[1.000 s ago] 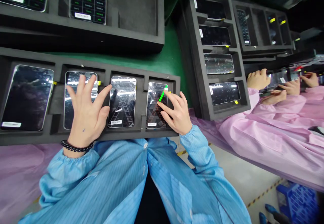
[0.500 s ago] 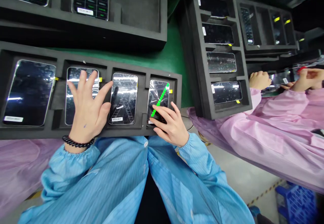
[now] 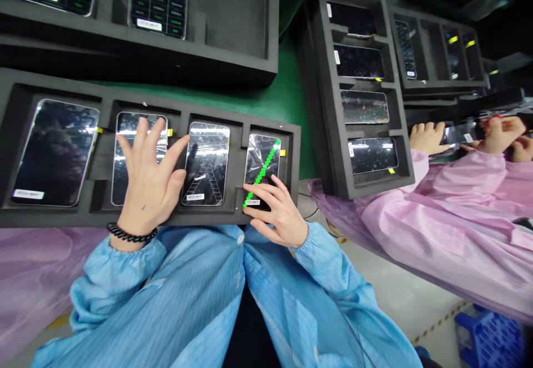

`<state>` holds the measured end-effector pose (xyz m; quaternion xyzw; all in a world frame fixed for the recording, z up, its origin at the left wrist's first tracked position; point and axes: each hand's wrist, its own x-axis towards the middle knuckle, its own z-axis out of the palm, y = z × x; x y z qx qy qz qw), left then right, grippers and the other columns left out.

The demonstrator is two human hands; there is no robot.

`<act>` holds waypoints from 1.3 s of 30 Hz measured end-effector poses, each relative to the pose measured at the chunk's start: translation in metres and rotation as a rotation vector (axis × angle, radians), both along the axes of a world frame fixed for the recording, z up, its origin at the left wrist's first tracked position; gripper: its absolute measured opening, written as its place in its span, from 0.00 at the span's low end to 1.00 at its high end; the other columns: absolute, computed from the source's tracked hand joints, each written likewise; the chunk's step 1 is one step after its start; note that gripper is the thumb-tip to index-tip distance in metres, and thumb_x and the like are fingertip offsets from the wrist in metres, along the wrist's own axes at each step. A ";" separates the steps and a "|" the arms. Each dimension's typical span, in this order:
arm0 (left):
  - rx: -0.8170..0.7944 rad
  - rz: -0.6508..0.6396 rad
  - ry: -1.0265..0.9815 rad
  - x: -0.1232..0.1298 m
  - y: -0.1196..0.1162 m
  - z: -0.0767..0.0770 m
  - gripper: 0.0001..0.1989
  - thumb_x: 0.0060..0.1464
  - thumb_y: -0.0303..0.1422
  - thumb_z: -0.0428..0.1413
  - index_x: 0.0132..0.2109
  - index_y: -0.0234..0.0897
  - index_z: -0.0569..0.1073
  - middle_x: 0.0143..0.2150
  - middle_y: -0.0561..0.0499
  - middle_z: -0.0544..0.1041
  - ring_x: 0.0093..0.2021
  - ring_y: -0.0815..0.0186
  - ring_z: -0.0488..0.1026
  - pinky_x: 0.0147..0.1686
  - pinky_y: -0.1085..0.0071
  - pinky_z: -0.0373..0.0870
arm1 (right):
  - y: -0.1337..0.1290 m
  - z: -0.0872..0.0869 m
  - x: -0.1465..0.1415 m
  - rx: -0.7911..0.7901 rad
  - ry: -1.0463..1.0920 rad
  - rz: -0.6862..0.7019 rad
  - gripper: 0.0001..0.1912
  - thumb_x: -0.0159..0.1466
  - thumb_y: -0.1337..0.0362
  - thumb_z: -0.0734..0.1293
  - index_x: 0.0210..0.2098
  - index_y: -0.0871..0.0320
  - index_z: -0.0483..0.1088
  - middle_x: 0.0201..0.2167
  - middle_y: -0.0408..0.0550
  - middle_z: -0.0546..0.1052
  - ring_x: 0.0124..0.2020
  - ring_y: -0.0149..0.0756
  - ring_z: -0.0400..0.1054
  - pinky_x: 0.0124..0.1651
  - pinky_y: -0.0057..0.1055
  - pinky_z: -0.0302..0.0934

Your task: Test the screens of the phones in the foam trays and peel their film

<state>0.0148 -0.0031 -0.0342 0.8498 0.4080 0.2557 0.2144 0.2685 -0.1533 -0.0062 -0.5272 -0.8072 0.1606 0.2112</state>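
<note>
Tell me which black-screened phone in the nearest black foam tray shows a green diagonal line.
The rightmost phone, partly beneath the right hand: a jagged green line crosses it; the other three show none.

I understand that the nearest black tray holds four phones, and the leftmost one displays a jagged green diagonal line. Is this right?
Not quite: the jagged green diagonal line is on the rightmost phone, at the right hand, not on the leftmost phone. The head view shows this. The nearest black tray does hold four.

Phones (image 3: 207, 164) in tray (image 3: 216, 217), others (image 3: 159, 1) seemingly behind
</note>
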 end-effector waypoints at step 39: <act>0.007 0.001 -0.007 0.000 -0.001 0.000 0.28 0.69 0.46 0.37 0.70 0.44 0.61 0.76 0.41 0.48 0.77 0.48 0.37 0.71 0.38 0.25 | 0.057 -0.006 0.019 0.066 -0.387 -0.324 0.20 0.74 0.56 0.57 0.58 0.53 0.71 0.70 0.54 0.62 0.66 0.46 0.60 0.72 0.56 0.46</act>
